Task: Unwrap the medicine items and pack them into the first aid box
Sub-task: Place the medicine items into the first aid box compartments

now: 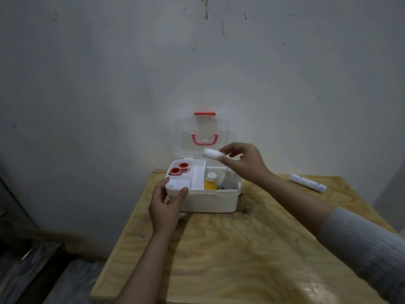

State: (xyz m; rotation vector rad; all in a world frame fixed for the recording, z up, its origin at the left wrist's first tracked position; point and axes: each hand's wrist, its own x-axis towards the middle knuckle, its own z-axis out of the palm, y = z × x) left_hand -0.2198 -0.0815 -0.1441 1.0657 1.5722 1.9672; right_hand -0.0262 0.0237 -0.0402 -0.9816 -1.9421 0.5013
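Right hand (pixel 241 164) over the open first aid box (pixel 208 198), left hand (pixel 166 205) on its front-left corner.

We see the right fingers (pixel 221 159) clamped on a white gauze roll (pixel 212 153), held above the box's back edge. Left fingers are apart, thumb (pixel 182 194) on the front rim, bracing the box on the bench (pixel 241 249). Below the right fingers: a yellow bottle (pixel 210 182); nearer the left fingers, two red tape rolls (pixel 179 168). A wrapped roll (pixel 308 183) lies well right of the right hand.
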